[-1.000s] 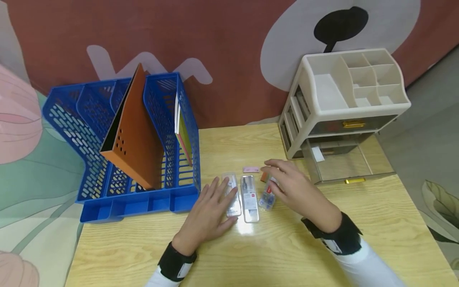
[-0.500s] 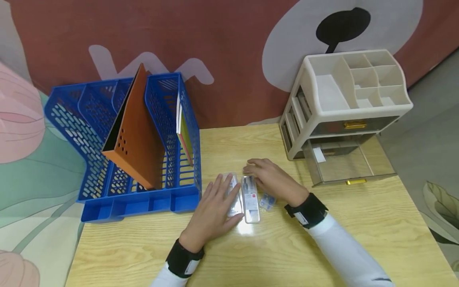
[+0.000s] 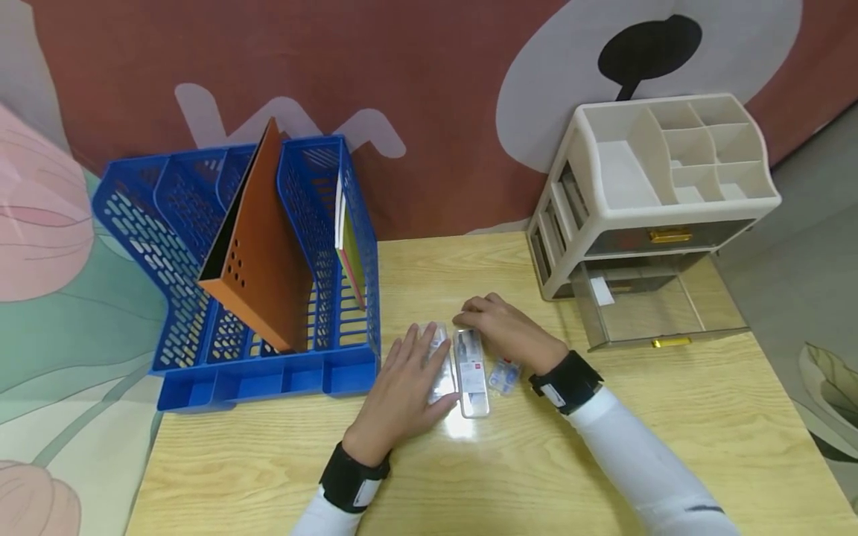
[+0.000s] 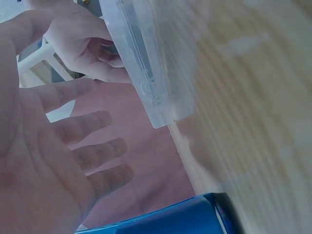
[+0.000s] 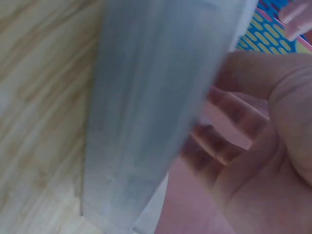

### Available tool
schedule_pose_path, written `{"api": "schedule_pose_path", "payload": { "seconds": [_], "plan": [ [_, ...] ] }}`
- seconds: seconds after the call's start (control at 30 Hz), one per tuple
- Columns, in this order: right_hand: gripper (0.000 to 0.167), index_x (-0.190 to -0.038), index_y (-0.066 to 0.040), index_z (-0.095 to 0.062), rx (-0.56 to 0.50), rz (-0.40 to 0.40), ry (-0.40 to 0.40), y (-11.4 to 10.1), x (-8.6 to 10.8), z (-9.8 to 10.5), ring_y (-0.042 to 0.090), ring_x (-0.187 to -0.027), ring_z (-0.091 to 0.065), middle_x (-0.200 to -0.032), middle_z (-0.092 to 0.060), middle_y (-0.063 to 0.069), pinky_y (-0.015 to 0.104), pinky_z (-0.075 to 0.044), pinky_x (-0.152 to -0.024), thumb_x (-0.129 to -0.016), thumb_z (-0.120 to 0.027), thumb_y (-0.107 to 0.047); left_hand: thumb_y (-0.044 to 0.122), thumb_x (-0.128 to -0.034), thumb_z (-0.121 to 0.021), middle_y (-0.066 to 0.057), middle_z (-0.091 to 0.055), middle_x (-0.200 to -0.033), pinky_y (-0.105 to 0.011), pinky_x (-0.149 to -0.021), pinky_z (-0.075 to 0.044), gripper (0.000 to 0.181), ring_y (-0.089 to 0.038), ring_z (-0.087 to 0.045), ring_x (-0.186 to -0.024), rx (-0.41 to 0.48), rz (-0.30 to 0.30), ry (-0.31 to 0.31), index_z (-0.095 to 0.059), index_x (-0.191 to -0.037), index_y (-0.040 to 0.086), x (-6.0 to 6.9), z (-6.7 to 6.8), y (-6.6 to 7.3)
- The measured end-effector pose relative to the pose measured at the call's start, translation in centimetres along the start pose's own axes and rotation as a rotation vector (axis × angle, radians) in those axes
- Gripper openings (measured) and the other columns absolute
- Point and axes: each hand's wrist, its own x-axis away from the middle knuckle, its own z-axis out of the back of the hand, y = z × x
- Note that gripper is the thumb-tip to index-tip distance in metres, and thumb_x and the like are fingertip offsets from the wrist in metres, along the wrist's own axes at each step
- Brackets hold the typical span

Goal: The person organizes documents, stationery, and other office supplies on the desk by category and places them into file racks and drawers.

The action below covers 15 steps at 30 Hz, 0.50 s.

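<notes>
My left hand (image 3: 402,394) lies with fingers extended over a clear flat case (image 3: 442,383), partly covering it. In the left wrist view its fingers are spread beside a clear case (image 4: 141,63). A second slim case (image 3: 472,380) with a label lies between my hands. My right hand (image 3: 512,335) is just beyond it, fingers curled where a small pink block lay; it hides that block and the orange piece. A small clear pack with blue contents (image 3: 503,376) shows below that hand. In the right wrist view a blurred translucent case (image 5: 141,107) hides the fingertips.
On the left stands a blue desk rack (image 3: 268,376) with an orange folder (image 3: 268,253) and thin booklets (image 3: 350,253). A cream organizer (image 3: 596,179) at the back right has its lower clear drawer (image 3: 650,305) pulled out. Wooden tabletop (image 3: 523,476) extends in front.
My right hand has moved left from above the orange piece and blue pack to the pink block, covering it, and its fingers have curled. The left hand has barely shifted.
</notes>
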Motion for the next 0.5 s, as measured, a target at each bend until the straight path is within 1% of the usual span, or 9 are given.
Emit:
{"api": "schedule_pose_path", "payload": {
  "seconds": [0.1, 0.2, 0.27, 0.4, 0.5],
  "plan": [
    [0.034, -0.124, -0.012, -0.073, 0.031, 0.002, 0.003, 0.0, -0.4, -0.1, 0.024, -0.106, -0.063, -0.121, -0.068, 0.007, 0.035, -0.056, -0.094, -0.093, -0.070, 0.003, 0.061, -0.0956, -0.062, -0.014, -0.031, -0.169, -0.061, -0.122, -0.032, 0.081, -0.043, -0.027, -0.155, 0.014, 0.003, -0.004, -0.040, -0.160, 0.017, -0.1, 0.0, 0.0],
    [0.030, -0.119, -0.011, -0.074, 0.055, -0.029, -0.004, 0.0, -0.6, -0.3, 0.024, -0.102, -0.063, -0.117, -0.068, 0.007, 0.034, -0.057, -0.092, -0.092, -0.072, 0.002, 0.059, -0.0964, -0.062, -0.015, -0.033, -0.168, -0.061, -0.121, -0.033, 0.079, -0.043, -0.029, -0.155, 0.018, 0.001, -0.003, -0.041, -0.159, 0.016, -0.2, -0.1, 0.2],
    [0.029, -0.117, -0.011, -0.074, 0.065, -0.050, 0.007, 0.0, -0.5, -0.3, 0.025, -0.103, -0.064, -0.116, -0.069, 0.008, 0.036, -0.057, -0.093, -0.091, -0.073, 0.002, 0.058, -0.0966, -0.063, -0.015, -0.035, -0.167, -0.061, -0.121, -0.034, 0.078, -0.043, -0.030, -0.154, 0.013, -0.002, 0.002, -0.043, -0.158, 0.015, -0.3, -0.2, 0.3],
    [0.027, -0.116, -0.010, -0.075, 0.080, -0.081, 0.074, -0.3, 0.0, 0.1, 0.027, -0.102, -0.067, -0.117, -0.070, 0.010, 0.040, -0.058, -0.092, -0.090, -0.075, 0.000, 0.058, -0.0967, -0.062, -0.016, -0.036, -0.166, -0.061, -0.120, -0.034, 0.076, -0.043, -0.031, -0.154, 0.006, -0.008, 0.006, -0.045, -0.157, 0.014, -0.4, -0.2, 0.4],
    [0.035, -0.118, -0.009, -0.074, 0.094, -0.099, 0.134, -0.7, 0.7, 0.8, 0.030, -0.102, -0.067, -0.121, -0.069, 0.012, 0.039, -0.059, -0.090, -0.086, -0.079, 0.002, 0.058, -0.0970, -0.062, -0.017, -0.037, -0.165, -0.061, -0.120, -0.035, 0.074, -0.044, -0.031, -0.153, 0.008, -0.019, 0.011, -0.048, -0.155, 0.014, -0.5, -0.1, 0.5]
  ]
}}
